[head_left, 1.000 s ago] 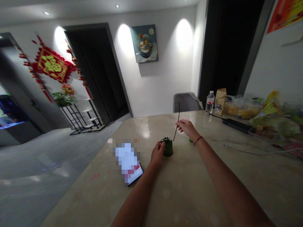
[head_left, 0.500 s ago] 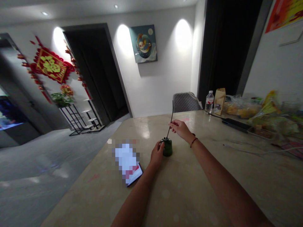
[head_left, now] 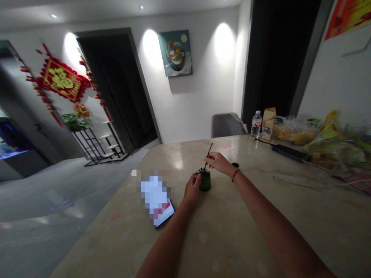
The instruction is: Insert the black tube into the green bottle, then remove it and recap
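A small dark green bottle (head_left: 205, 181) with a narrow pale-rimmed mouth stands upright on the table. My left hand (head_left: 192, 189) is wrapped around its left side, thumb toward the front. Above the mouth, my right hand (head_left: 213, 160) pinches a thin dark stick (head_left: 210, 150). The stick leans slightly to the right, and its lower end goes down to the bottle's mouth; how deep it reaches is hidden. Behind my right wrist sits a small dark green round piece (head_left: 235, 165), partly covered by the wrist.
A phone (head_left: 165, 216), mostly blurred out, lies left of my left forearm. At the back right are a water bottle (head_left: 256, 125), a paper bag (head_left: 269, 124), plastic bags of food (head_left: 298, 133) and a black power strip (head_left: 291, 153). A white cable (head_left: 313, 187) crosses the right side. A grey chair (head_left: 227, 125) stands behind the table.
My right hand has moved slightly down and left, and the stick has sunk lower, with less of it showing above my fingers. The left hand and bottle have stayed put.
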Tool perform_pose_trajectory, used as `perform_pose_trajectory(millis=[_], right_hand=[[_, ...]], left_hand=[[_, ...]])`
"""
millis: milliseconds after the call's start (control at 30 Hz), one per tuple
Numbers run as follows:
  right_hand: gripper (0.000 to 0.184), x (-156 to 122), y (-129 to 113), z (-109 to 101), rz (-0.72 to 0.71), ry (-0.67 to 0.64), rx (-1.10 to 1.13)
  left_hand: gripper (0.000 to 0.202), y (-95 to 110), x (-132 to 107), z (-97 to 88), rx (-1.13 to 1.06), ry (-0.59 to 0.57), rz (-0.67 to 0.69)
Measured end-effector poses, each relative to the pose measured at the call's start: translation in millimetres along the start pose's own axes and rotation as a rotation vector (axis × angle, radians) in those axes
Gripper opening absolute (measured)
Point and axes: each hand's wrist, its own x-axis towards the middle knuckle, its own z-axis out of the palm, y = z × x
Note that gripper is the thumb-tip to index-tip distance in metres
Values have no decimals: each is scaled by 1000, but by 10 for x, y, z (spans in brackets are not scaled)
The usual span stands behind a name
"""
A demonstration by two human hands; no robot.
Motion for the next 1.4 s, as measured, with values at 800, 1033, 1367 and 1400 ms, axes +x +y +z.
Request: perform_pose_trajectory(millis=[800,1033,1367,1400], right_hand=[[64,-98,298,132,-31,-379,-242],[62,-112,536,209,-49,-485,-15],[56,-111,556,182,-13,-445,30],[55,-110,566,184,1,-426,46]], left_hand=[[40,-196,115,-23,-29,58,-88],[33,-193,116,-23,7,82,-52],[27,-110,84,-10,80,82,-49],[25,-100,75,-9,90,73,-47]])
